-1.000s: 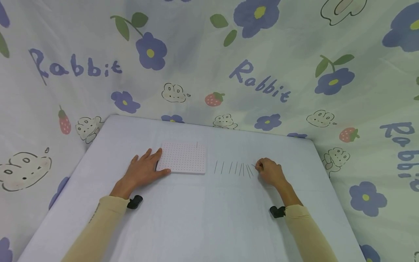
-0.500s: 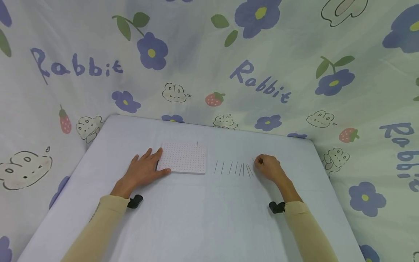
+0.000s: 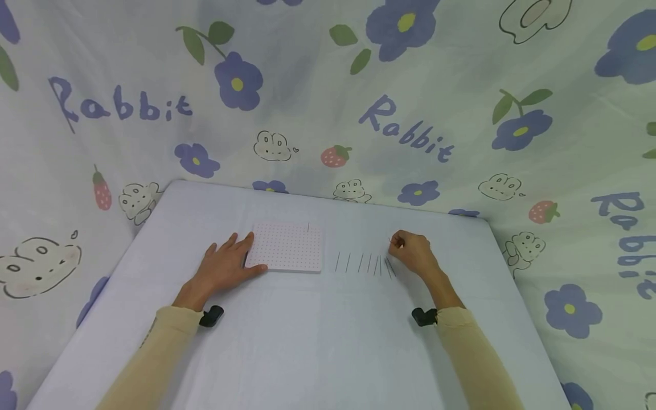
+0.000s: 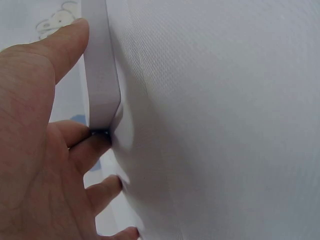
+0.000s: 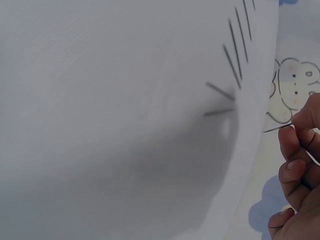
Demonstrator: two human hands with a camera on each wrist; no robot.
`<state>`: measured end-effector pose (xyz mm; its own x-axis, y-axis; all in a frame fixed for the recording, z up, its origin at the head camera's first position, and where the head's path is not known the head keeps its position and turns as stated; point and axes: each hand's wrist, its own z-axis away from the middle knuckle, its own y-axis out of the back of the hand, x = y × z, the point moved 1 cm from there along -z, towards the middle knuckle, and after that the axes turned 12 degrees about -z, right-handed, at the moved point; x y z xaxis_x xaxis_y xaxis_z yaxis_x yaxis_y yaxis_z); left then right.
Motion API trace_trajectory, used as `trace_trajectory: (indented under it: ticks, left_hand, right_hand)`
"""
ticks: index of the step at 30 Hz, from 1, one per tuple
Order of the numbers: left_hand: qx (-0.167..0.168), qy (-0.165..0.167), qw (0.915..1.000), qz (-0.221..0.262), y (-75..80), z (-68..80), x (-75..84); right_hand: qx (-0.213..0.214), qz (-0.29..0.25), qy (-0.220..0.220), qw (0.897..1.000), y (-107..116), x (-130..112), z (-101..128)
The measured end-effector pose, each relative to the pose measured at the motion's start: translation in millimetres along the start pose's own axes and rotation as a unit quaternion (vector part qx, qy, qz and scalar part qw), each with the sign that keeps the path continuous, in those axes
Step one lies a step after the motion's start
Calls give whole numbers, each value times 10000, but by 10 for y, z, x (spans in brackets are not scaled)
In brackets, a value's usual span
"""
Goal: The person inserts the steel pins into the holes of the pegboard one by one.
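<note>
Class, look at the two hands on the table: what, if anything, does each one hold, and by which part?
The right hand pinches a thin pin by one end between its fingertips. The left hand holds nothing; it rests flat against the left edge of the dotted board.

Both forearms reach forward from the lower edge of the head view, each in a tan sleeve with a small black camera mount under the wrist. The left hand lies flat, palm down, fingers straight and slightly spread, pointing up and to the right; its thumb stretches out apart from the other 4 fingers. The right hand is raised a little, knuckles up, its wrist bent back toward the sleeve. Its fingers are curled inward, and the thumb and forefinger are pressed together in a pinch at the tips, the other fingers folded beneath them.
</note>
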<state>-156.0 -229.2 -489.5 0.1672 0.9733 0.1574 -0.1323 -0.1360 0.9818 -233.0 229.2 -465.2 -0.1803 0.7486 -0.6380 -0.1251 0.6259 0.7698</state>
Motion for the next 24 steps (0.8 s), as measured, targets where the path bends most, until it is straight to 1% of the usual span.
trace_trajectory:
  ticks: [6, 13, 24]
  left_hand:
    - [-40, -15, 10000, -29, 20, 7, 9]
    - [-51, 2, 10000, -51, 18, 4, 4]
    - [-60, 18, 10000, -76, -7, -5, 2]
  right_hand:
    - [31, -292, 182, 9994, -81, -160, -101]
    - [-8, -540, 474, 9974, -248, -393, -264]
    - [-251, -880, 484, 9946, -599, -788, -430]
